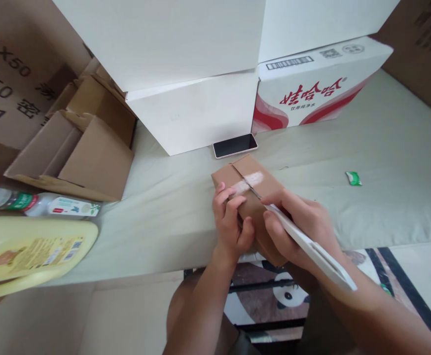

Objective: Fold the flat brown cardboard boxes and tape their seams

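A small brown cardboard box (254, 207) lies at the front edge of the cloth-covered surface, with a whitish strip across its top and a seam running along it. My left hand (233, 222) grips the box's near left side, fingers curled over its top. My right hand (304, 227) is closed around a white box cutter (311, 246). The cutter's front end points at the seam, and its blade appears to touch or enter it. Part of the box is hidden beneath my hands.
A phone (235, 146) lies behind the box, before stacked white cartons (193, 118) and a red-and-white carton (311, 93). At left are an open cardboard box (97, 158), a bottle (41, 202) and a yellow jug (45, 251). A green wrapper (353, 178) lies right.
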Demonstrator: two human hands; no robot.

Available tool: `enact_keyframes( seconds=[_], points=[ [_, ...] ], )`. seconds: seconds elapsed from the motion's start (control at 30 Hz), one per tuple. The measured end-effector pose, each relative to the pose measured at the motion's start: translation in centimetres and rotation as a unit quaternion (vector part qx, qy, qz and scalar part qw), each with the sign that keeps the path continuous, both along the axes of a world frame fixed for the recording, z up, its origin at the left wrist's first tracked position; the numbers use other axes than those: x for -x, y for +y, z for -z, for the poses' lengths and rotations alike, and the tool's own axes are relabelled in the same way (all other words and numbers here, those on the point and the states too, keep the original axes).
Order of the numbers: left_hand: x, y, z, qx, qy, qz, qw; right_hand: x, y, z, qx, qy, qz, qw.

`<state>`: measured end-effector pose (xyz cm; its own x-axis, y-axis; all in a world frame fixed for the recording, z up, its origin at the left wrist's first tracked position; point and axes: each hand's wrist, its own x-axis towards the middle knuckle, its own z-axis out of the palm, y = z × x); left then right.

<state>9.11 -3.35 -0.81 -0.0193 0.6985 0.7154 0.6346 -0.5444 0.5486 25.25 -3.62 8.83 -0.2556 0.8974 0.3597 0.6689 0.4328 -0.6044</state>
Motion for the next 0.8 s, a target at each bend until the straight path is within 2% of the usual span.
enact_keyframes(
  seconds=[0.47,0.63,0.8],
  points=[
    [0.02,0.11,-0.10,-0.008,0.009,-0.005,1.000,0.13,-0.10,-0.13,0.031,0.027,0.009,0.999],
    [0.05,0.17,-0.08,-0.012,0.002,-0.004,1.000,0.17,-0.15,-0.23,0.008,0.052,0.013,0.999],
    [0.10,0.18,-0.02,-0.010,0.004,-0.003,1.000,0.05,-0.44,-0.28,0.024,0.063,0.018,0.998]
  ],
)
